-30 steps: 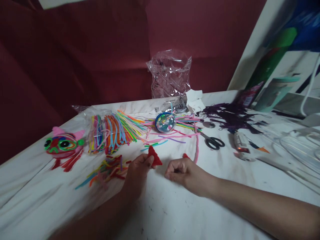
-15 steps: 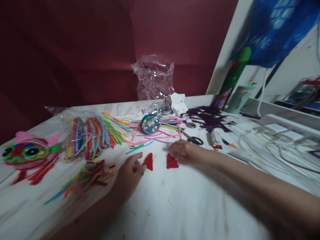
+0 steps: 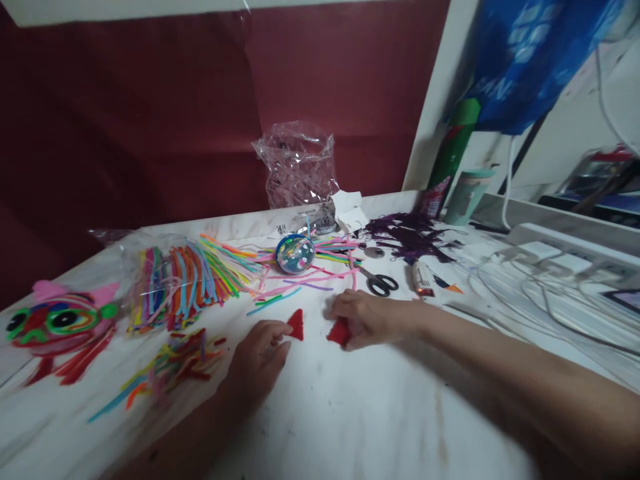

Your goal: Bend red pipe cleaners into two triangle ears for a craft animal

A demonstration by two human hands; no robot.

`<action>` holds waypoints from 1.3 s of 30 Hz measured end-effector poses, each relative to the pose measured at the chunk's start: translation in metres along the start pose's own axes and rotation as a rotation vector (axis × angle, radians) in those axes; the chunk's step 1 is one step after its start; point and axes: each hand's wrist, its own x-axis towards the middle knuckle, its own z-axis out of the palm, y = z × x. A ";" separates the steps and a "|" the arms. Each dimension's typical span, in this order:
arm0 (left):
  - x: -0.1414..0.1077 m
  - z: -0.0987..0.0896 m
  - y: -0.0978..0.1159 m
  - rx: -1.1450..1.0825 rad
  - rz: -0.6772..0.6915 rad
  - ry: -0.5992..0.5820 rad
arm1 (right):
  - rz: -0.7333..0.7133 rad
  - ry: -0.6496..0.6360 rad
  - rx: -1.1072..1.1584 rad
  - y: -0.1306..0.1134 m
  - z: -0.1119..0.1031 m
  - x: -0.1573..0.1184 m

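Two small red fuzzy pieces, which look made of pipe cleaner, lie on the white marbled table. My left hand [image 3: 263, 350] is beside the left red piece [image 3: 297, 325], its fingertips at the piece's left edge and its thumb held apart below. Over the right red piece [image 3: 339, 332] my right hand [image 3: 367, 317] is curled, with the thumb and fingers around it; part of that piece is hidden. Just behind the hands are loose pipe cleaners [image 3: 274, 301] and black-handled scissors [image 3: 383, 285].
A clear decorated ball [image 3: 295, 255] sits behind on pipe cleaners. To the left are a bagged pipe-cleaner bundle [image 3: 187, 273], cut scraps [image 3: 183, 360] and a pink-and-red creature craft [image 3: 63, 320]. Purple shreds [image 3: 407, 233], a lighter-like object [image 3: 423, 279], cables and a power strip [image 3: 565, 257] occupy the right.
My right hand has closed in around the right red piece, which is now turned and partly covered. My left fingertips still stay by the left piece. The view has shifted slightly.
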 end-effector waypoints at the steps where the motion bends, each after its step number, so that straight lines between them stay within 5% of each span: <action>1: 0.000 0.000 0.001 -0.002 -0.003 -0.007 | -0.003 -0.002 -0.001 0.000 0.001 0.000; 11: 0.005 -0.001 0.038 -0.085 -0.299 -0.271 | 0.067 0.016 0.328 -0.016 0.008 0.002; 16: 0.015 0.006 0.060 -0.082 -0.230 -0.242 | 0.165 0.070 0.514 -0.039 0.010 0.010; 24: 0.016 0.012 0.058 -0.516 -0.488 -0.051 | 0.355 0.338 1.274 -0.047 0.017 0.011; 29: 0.011 0.017 0.054 -0.547 -0.419 0.012 | 0.366 0.470 1.229 -0.047 0.023 0.008; 39: 0.008 0.018 0.054 -0.442 -0.410 0.016 | 0.382 0.431 1.250 -0.049 0.023 0.006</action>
